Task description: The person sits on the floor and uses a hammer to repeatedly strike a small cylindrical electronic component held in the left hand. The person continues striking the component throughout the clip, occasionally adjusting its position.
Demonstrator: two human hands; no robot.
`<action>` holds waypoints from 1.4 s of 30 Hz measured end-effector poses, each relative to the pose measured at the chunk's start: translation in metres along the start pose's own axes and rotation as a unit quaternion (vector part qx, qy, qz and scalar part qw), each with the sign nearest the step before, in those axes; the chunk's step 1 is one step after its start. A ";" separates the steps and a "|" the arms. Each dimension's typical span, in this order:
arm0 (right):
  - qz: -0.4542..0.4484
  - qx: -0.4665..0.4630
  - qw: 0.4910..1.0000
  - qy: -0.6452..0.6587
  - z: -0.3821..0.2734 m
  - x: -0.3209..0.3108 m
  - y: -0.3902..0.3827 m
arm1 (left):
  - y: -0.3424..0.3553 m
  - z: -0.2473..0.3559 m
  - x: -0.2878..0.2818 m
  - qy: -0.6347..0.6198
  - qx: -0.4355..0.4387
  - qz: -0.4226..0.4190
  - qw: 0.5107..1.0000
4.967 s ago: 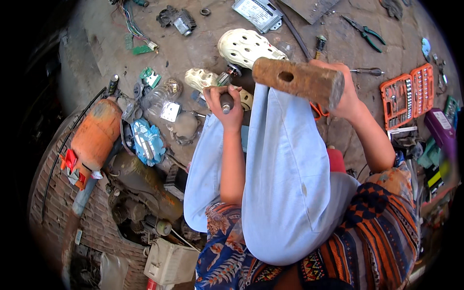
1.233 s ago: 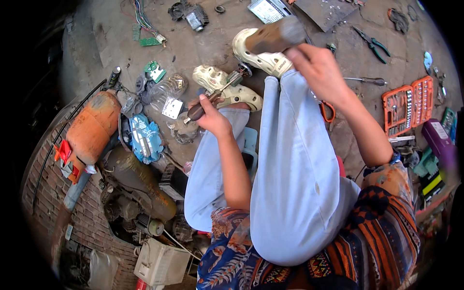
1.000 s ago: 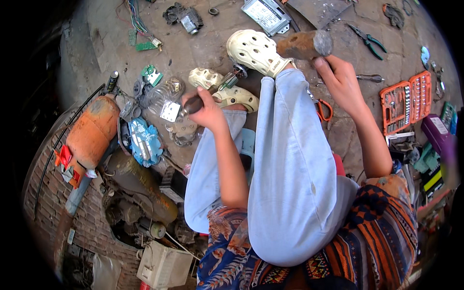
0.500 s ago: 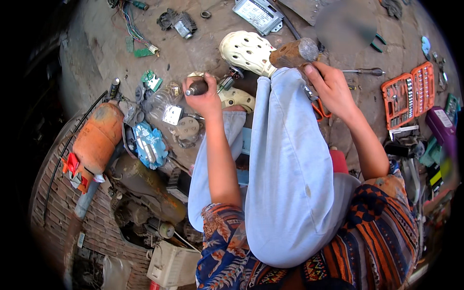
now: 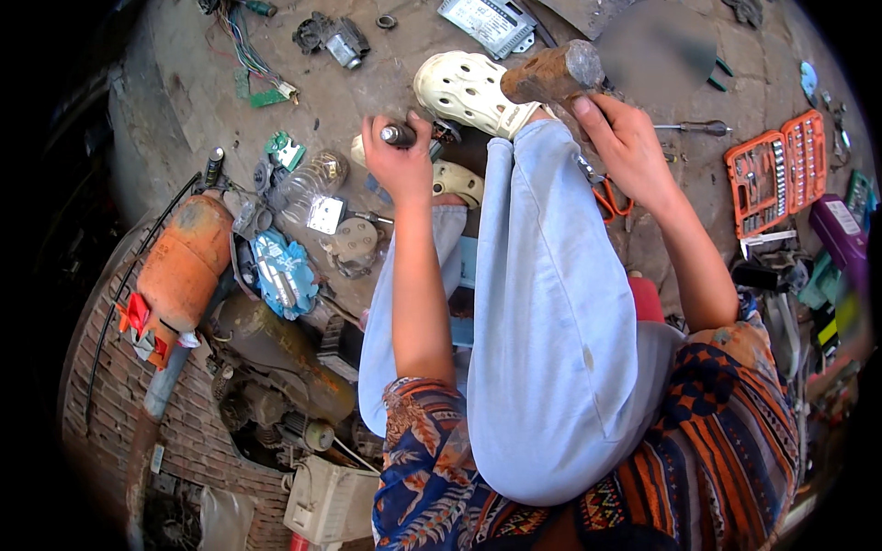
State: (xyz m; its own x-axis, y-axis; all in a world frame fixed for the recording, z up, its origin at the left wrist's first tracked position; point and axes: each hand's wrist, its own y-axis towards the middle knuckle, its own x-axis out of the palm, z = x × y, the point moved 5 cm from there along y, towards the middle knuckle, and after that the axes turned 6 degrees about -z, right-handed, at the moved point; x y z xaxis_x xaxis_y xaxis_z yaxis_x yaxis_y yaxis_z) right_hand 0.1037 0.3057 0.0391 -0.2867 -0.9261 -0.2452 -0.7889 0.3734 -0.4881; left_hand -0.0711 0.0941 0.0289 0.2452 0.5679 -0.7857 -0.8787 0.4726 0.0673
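If the rusty hammer landed off-centre, it could strike your left hand, since only the metal-capped butt of the dark tool shows above those curled fingers. That tool sits within their wrap, left of and nearer than the far cream shoe; your right hand's fingers look closed round the hammer's hidden handle, its head just left of them.

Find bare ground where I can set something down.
Beyond the left hand, between the wires, metal part and shoe; a narrower strip lies between the right hand, loose screwdriver and socket set. It's crowded left, around the bottle, blue bag and orange cylinder, and right, by the purple box.
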 end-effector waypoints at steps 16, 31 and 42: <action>-0.132 -0.167 0.974 -0.080 -0.089 0.036 0.018 | -0.018 -0.014 -0.002 -0.044 0.048 0.046 0.997; 0.017 -0.105 0.993 0.048 -0.084 0.017 0.036 | -0.033 -0.029 -0.033 -0.097 -0.059 0.083 0.990; -0.027 -0.065 0.994 0.080 -0.052 0.026 0.024 | 0.007 -0.006 -0.029 -0.027 -0.024 0.026 0.999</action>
State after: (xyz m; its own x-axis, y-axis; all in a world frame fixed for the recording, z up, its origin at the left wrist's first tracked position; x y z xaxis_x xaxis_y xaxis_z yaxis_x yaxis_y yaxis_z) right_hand 0.0490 0.2880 0.0648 -0.3167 -0.9452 -0.0798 -0.8661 0.3225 -0.3819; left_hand -0.0870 0.0774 0.0482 0.2190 0.6270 -0.7476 -0.9095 0.4087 0.0763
